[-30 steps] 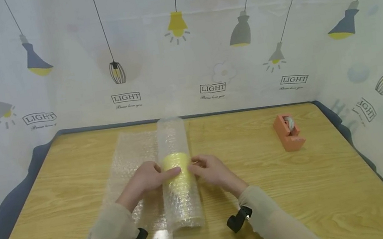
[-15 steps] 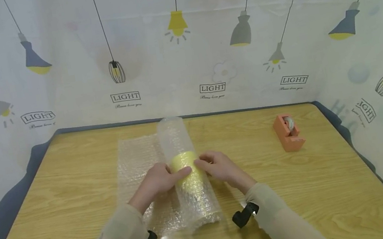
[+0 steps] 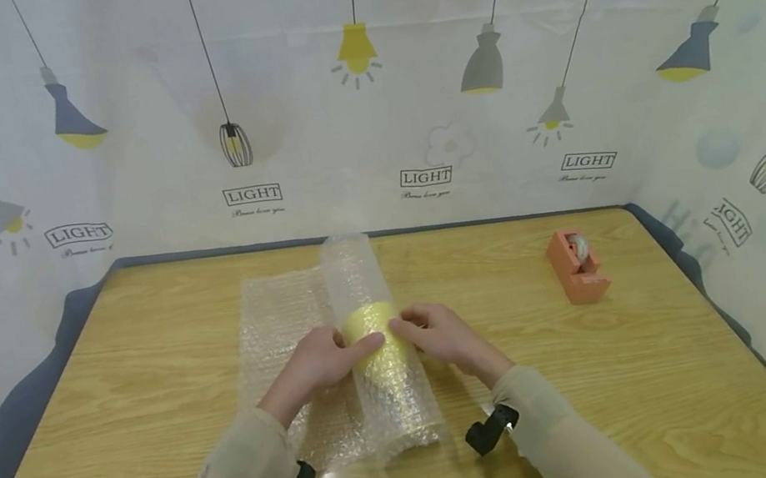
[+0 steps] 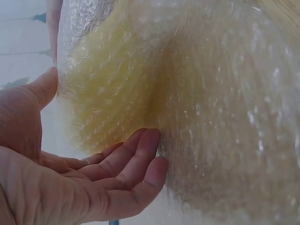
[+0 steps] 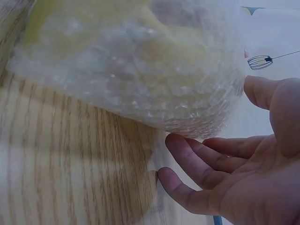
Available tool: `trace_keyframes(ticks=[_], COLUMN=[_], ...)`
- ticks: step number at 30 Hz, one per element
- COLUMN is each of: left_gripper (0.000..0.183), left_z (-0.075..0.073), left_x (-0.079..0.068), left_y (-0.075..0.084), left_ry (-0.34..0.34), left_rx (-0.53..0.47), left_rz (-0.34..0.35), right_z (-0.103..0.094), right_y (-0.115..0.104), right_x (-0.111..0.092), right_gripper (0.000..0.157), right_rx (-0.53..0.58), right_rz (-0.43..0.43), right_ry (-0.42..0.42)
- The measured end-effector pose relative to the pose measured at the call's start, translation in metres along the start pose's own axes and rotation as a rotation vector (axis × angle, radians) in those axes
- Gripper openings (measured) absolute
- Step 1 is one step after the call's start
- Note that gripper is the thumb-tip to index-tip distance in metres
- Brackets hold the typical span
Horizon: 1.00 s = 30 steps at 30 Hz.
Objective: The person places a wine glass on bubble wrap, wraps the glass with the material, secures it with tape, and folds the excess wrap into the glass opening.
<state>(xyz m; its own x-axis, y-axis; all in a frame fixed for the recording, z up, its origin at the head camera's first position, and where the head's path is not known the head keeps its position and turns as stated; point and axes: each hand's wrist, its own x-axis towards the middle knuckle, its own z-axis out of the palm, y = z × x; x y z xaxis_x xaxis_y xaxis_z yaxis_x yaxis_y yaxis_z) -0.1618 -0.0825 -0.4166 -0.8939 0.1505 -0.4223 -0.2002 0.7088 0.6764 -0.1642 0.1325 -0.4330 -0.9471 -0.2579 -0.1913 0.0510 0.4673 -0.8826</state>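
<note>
A roll of bubble wrap (image 3: 396, 397) lies lengthwise on the table, its near end angled slightly right. Through its layers shows a yellow cylinder-like thing (image 3: 368, 317) around the middle. My left hand (image 3: 315, 360) holds the roll's left side, thumb over the top. In the left wrist view the left hand's fingers (image 4: 152, 140) curl in under the wrap. From the other side my right hand (image 3: 445, 338) grips the roll, thumb and fingertips against the wrap. The right wrist view shows the right hand's fingers (image 5: 180, 145) along the lower edge of the roll (image 5: 164, 84).
A flat sheet of bubble wrap (image 3: 274, 316) spreads left from the roll, partly beneath my left forearm. An orange tape dispenser (image 3: 581, 286) with a tape roll stands at the back right of the wooden table (image 3: 114, 402). A printed cloth backdrop (image 3: 336, 137) rises behind the table.
The roll has shifted right, its near end swinging furthest, so it is now slanted. Both hands moved right with it. The last half second shows almost no motion.
</note>
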Motion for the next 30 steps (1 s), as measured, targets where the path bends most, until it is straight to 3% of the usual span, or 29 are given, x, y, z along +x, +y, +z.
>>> trace_keyframes(ticks=[12, 19, 30], left_gripper=[0.060, 0.064, 0.071], left_z=[-0.004, -0.009, -0.016], left_x=[-0.001, 0.001, -0.001], left_y=[-0.003, -0.011, -0.015], left_ry=[-0.034, -0.046, -0.047], left_rx=[-0.023, 0.012, 0.033], left_rz=[0.030, 0.065, 0.010], right_z=[0.000, 0.001, 0.001], right_y=[-0.002, -0.005, -0.004], right_x=[0.000, 0.000, 0.000], right_gripper=[0.046, 0.050, 0.046], right_rx=[-0.058, -0.063, 0.029], right_rz=[-0.014, 0.000, -0.002], right_ry=[-0.003, 0.005, -0.021])
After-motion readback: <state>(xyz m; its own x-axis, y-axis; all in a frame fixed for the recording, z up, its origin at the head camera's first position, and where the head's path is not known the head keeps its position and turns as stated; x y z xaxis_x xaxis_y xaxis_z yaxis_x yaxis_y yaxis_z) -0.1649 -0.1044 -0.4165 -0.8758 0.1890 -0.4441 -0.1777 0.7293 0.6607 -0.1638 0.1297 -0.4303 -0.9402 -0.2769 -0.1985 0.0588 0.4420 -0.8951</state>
